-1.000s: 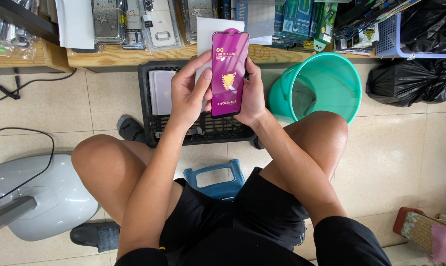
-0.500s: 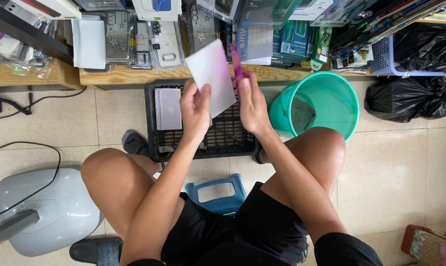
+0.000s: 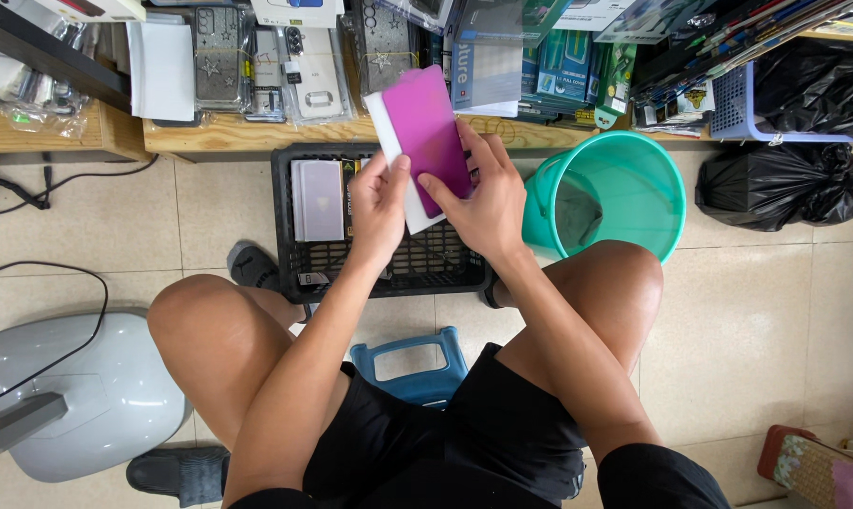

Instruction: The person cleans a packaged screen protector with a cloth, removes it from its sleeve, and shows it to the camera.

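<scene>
My left hand (image 3: 379, 203) and my right hand (image 3: 481, 193) together hold a flat purple package (image 3: 424, 127) with a white inner card (image 3: 395, 155) sticking out along its left edge. The left hand pinches the white card's lower edge. My right hand lies over the purple sleeve's right side. The package is tilted and held above a black plastic crate (image 3: 289, 269) on the floor. I sit on a low blue stool (image 3: 417, 363) with my knees apart.
A teal bucket (image 3: 634, 179) stands right of the crate. The crate holds a silver flat box (image 3: 318, 198). A wooden shelf (image 3: 256, 137) with phone cases runs along the top. Black bags (image 3: 789, 184) lie at right, a grey fan base (image 3: 77, 391) at left.
The purple package was upright and facing me, then got turned edge-on with the white card showing. Now it lies tilted with the purple side up and the card slid partly out.
</scene>
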